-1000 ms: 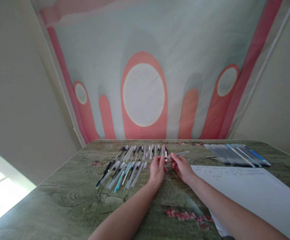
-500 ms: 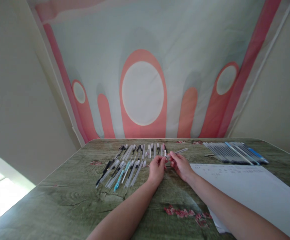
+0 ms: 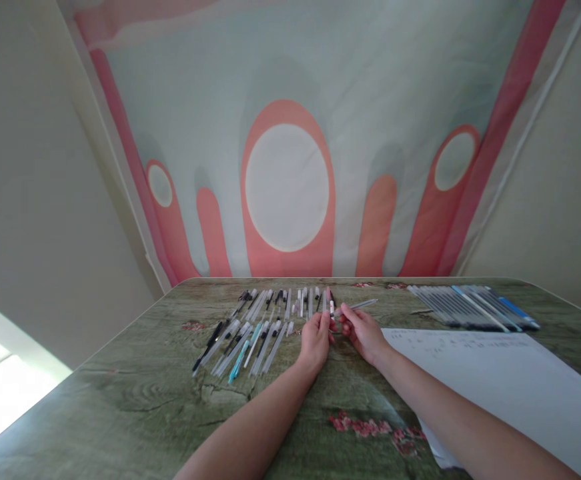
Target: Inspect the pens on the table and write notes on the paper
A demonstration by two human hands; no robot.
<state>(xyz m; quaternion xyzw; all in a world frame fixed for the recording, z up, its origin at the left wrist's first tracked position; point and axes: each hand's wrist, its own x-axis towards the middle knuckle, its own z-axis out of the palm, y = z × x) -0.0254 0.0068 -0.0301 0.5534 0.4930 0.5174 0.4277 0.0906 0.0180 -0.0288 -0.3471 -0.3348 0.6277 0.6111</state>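
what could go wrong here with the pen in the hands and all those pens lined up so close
1. The left hand sits right beside the rows of pens; a small sideways nudge could likely knock them out of line.
2. The clear pen is pinched near one end by the right hand, so it might slip or roll.
3. Its tip may mark the white paper nearby.

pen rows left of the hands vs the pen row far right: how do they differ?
The left pens lie in two rows, with black, white and teal parts; the right pens form one tight row, grey with blue. The left hand touches the left group; neither hand touches the right one. Both lie flat on the table.
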